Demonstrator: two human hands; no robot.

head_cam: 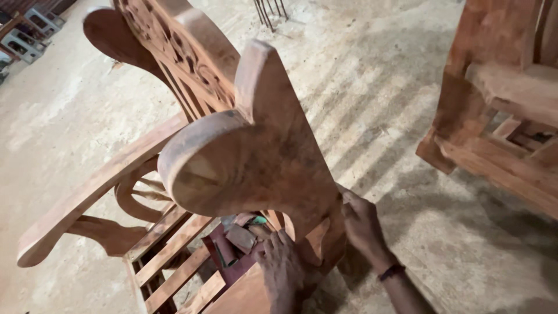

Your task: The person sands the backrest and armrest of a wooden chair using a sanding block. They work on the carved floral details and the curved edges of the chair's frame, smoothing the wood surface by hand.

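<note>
right hand: fingers curled against the outer face of the chair's near armrest post, low down by the seat rail. Pressed to the wood; something small and pale may sit under the fingertips, too blurred to name. Dark band on the wrist.
left hand: flat, fingers together and lightly bent, laid on the inner side of the same post where it meets the seat. Cannot tell whether it grips anything; palm faces the wood.
hand spacing: the two hands sit on opposite faces of the post, near each other, post between them.
wooden armchair: bare unfinished reddish wood, seen from above and behind the near arm. Near armrest ends in a broad rounded scroll, filling the middle of the view. Far armrest runs out to lower left. Carved openwork backrest at top left.
seat slats: open, with gaps showing between them.
on the seat: loose pile of sandpaper scraps, maroon and grey-brown, one rolled, plus a small green bit. Just beside the left hand's fingertips, not touched.
second wooden frame: same raw wood, right edge, well apart from the hands.
floor: dusty pale concrete.
</note>
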